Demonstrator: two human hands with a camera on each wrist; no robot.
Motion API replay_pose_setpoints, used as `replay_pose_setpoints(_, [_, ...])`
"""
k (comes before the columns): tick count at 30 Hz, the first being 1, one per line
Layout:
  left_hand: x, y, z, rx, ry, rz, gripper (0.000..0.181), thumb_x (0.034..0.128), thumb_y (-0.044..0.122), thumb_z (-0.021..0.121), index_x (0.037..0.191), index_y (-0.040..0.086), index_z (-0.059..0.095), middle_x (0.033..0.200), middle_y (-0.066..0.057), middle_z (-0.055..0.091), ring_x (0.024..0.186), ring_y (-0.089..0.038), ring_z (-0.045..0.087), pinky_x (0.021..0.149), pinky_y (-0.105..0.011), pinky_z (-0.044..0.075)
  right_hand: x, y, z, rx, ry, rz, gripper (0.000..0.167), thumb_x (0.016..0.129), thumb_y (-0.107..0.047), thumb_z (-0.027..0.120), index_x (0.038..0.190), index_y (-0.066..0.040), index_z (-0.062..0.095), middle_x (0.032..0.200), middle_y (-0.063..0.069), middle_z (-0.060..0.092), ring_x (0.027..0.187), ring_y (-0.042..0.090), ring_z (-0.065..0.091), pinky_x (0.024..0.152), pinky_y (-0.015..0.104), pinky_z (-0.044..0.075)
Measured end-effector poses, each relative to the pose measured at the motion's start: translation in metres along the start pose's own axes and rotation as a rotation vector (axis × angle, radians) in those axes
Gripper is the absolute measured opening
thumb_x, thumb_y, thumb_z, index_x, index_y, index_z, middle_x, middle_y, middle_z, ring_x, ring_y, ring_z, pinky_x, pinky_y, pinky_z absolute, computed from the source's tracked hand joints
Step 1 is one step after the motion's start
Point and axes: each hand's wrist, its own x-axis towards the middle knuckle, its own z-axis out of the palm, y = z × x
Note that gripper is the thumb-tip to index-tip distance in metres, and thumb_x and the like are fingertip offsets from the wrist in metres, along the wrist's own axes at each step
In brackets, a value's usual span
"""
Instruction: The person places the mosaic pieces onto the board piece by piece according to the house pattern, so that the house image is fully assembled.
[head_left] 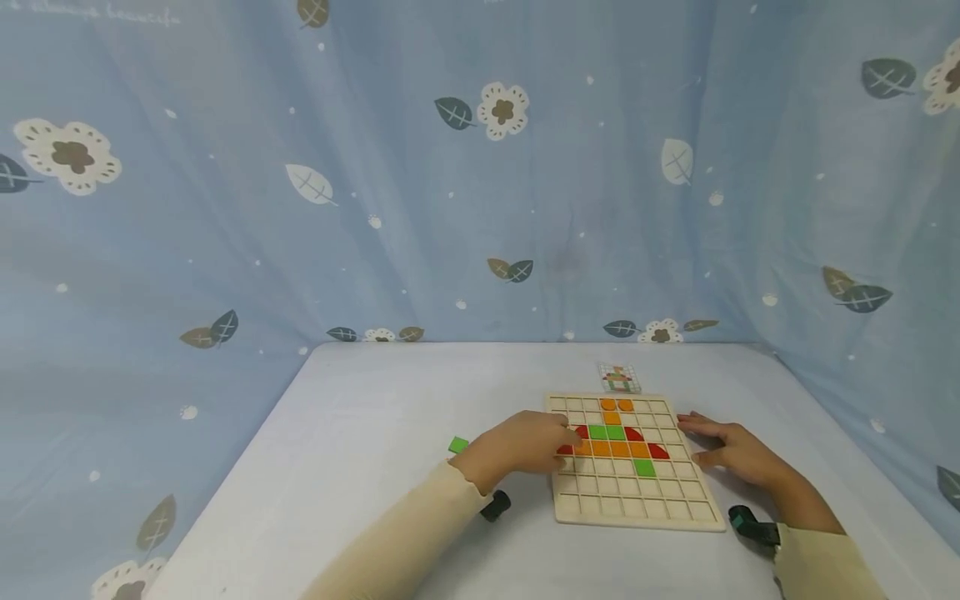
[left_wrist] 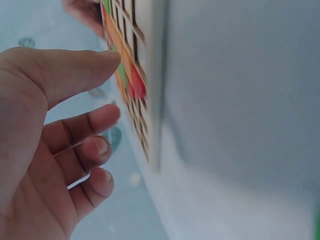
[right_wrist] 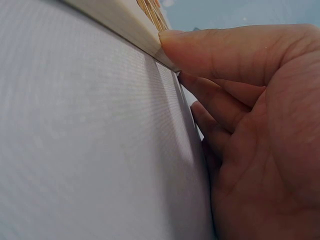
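Observation:
A pale wooden grid board (head_left: 637, 522) lies on the table, with flat orange, green and red pieces forming a pattern. My left hand (head_left: 528, 442) hovers at the board's left side, its fingertips by a red piece (head_left: 581, 432). In the left wrist view the left thumb (left_wrist: 85, 67) stands apart from the loosely bent fingers, and no piece shows between them. My right hand (head_left: 731, 450) rests beside the board's right edge. The right thumb (right_wrist: 200, 50) touches that edge, while the other fingers lie relaxed by the table. A green square (head_left: 643, 467) sits below the orange row (head_left: 619, 448).
Behind the board lies a small pattern card (head_left: 619, 378). A loose green square (head_left: 458, 445) is on the white table (head_left: 360, 450), beyond the left forearm. Dark devices (head_left: 753, 526) sit by both wrists. Blue patterned cloth (head_left: 420, 208) hangs along the back and sides.

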Motion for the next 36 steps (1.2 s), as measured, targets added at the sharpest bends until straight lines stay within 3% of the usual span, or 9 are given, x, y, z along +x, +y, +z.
replay_pose_setpoints(9, [-0.036,-0.039,0.007,-0.037,-0.003,-0.130,0.037,0.0896,0.029,0.070,0.126,0.030,0.066,0.112,0.009,0.061,0.104,-0.008,0.059,0.089,-0.027,0.047,-0.001,0.001,-0.002,0.002,0.001,0.004,0.066,0.073,-0.011,0.079,0.132,0.009,0.054,0.148,0.029,0.031,0.137,0.053,0.018,0.102,0.070,0.017])
replay_pose_setpoints(19, [-0.077,-0.078,0.017,-0.124,0.027,-0.166,0.035,0.0898,0.024,0.070,0.125,0.024,0.067,0.108,0.007,0.061,0.091,-0.006,0.057,0.084,-0.027,0.048,0.001,0.002,0.000,0.005,-0.007,0.011,0.067,0.072,-0.012,0.079,0.132,0.007,0.055,0.148,0.030,0.031,0.137,0.053,0.017,0.102,0.071,0.015])
replay_pose_setpoints(29, [-0.099,-0.105,0.027,-0.202,0.046,-0.184,0.037,0.0856,0.014,0.067,0.122,0.019,0.069,0.108,0.006,0.061,0.095,-0.008,0.057,0.086,-0.031,0.048,0.002,0.006,0.003,0.003,0.005,0.027,0.066,0.073,-0.012,0.079,0.132,0.005,0.056,0.149,0.027,0.031,0.138,0.050,0.018,0.103,0.069,0.016])
replay_pose_setpoints(36, [-0.109,-0.113,0.027,-0.258,0.039,-0.208,0.036,0.0832,0.015,0.070,0.119,0.020,0.071,0.107,0.008,0.061,0.091,-0.008,0.056,0.085,-0.032,0.048,0.000,0.000,0.002,0.005,0.020,0.023,0.064,0.072,-0.009,0.078,0.131,0.006,0.057,0.149,0.027,0.033,0.139,0.050,0.018,0.104,0.069,0.015])
